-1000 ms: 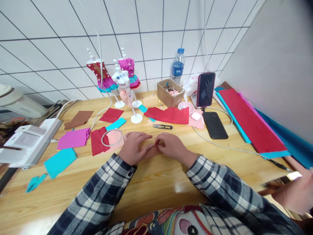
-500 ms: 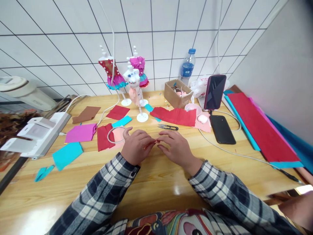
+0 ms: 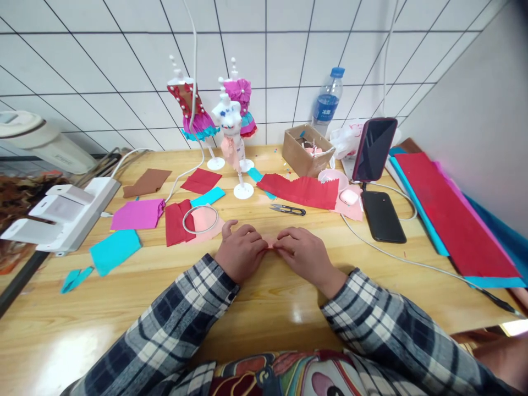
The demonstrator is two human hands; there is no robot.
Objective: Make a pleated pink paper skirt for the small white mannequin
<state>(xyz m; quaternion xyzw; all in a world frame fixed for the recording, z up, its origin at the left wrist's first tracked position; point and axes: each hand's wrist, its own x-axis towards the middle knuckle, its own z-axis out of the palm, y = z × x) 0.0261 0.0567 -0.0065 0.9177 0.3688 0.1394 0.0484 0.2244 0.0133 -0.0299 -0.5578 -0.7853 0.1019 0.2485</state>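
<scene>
The left hand (image 3: 242, 254) and right hand (image 3: 304, 256) pinched a pink piece (image 3: 269, 242) between them, snips (image 3: 292, 210) beyond the right

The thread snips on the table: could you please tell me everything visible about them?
The thread snips have a dark, loop-shaped handle and pointed, greyish, metal-looking blades; whether the tips meet is unclear. They lie flat on the wooden table, blades toward the left of the picture, beyond the right hand and just short of the red strip. No hand touches them.
</scene>
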